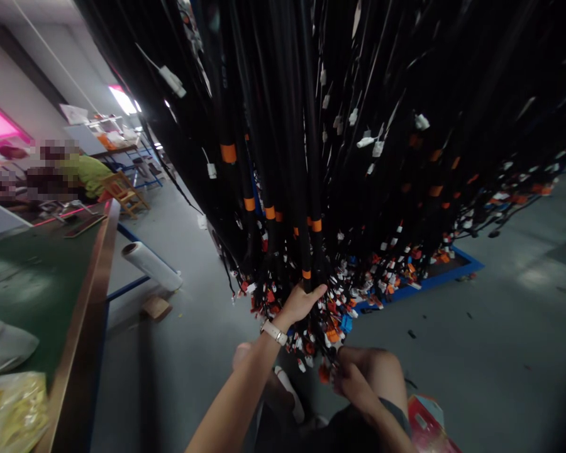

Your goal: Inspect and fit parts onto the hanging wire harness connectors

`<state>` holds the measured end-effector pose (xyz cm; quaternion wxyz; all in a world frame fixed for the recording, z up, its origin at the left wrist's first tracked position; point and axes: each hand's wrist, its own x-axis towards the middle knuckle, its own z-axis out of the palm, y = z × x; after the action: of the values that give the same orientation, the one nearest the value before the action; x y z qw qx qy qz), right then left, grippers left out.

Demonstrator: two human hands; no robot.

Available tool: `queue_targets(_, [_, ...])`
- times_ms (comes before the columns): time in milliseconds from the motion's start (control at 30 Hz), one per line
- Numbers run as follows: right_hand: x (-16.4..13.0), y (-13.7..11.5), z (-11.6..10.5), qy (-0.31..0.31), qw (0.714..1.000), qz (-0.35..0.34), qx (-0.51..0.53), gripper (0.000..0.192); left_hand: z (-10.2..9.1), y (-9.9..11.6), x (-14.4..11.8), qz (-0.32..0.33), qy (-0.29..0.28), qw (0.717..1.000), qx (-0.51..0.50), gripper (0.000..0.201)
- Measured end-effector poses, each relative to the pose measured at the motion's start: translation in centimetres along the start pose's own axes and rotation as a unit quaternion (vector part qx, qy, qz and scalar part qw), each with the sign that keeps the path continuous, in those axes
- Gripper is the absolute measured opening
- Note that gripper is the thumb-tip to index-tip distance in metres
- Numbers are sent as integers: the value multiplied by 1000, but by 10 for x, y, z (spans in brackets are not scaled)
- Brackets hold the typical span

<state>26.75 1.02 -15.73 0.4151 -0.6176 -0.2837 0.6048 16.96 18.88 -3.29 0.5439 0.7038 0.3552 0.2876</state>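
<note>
A thick mass of black wire harnesses [278,145] hangs in front of me, wrapped with bands of orange tape. My left hand [302,305], with a pale watch on its wrist, is closed around one harness [305,251] just below its orange band. Lower down, beside my knee, my right hand [353,380] is closed on the wire ends of a harness; its fingertips are partly hidden. An orange connector [324,374] hangs beside those fingers. Around both hands dangle many small white, red, orange and blue connectors [346,323].
A blue metal base [446,275] stands under the harnesses. To the left is a green-topped table [42,277] bearing plastic bags [16,406]. A white film roll [151,265] leans near a brown block [156,308]. A red package [431,428] lies by my right leg. People sit far left.
</note>
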Motion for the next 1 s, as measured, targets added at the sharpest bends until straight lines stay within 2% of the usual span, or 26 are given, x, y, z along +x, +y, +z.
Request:
queue_targets(100, [-14, -17, 0, -55, 986, 97, 122, 24, -2, -1, -1, 1, -4, 1000, 6, 41])
queue_targets(200, [-24, -38, 2, -75, 939, 180, 283, 16, -4, -4, -1, 2, 1, 1000, 9, 41])
queue_targets(300, [-25, -53, 5, -63, 896, 221, 381, 10, -6, -6, -1, 6, 7, 1000, 12, 40])
queue_targets(367, [-23, -59, 7, -69, 884, 224, 404, 13, -8, -7, -1, 9, 13, 1000, 13, 39])
queue_targets(500, [-19, -57, 11, -84, 892, 217, 388, 20, -10, -7, -2, 5, 13, 1000, 8, 40])
queue_targets(567, [-20, -53, 13, -78, 910, 213, 347, 23, -13, -6, -4, -2, 8, 1000, 3, 40])
queue_targets(633, [-21, -49, 13, -38, 942, 194, 270, 28, -16, -4, -7, -8, -1, 1000, -8, 42])
queue_targets(733, [-20, -48, 11, 75, 977, 120, 161, 43, -22, -2, -13, -20, -26, 999, -37, 45])
queue_targets(800, [-15, -49, 10, 108, 978, 63, 169, 48, -26, -2, -18, -29, -44, 997, -60, 48])
queue_targets(867, [-8, -48, 11, 91, 969, 23, 229, 48, -29, -4, -23, -47, -64, 991, -109, 47])
queue_targets(1000, [4, -41, 9, 72, 949, 24, 306, 37, -36, -11, -32, -97, -86, 974, -187, 39])
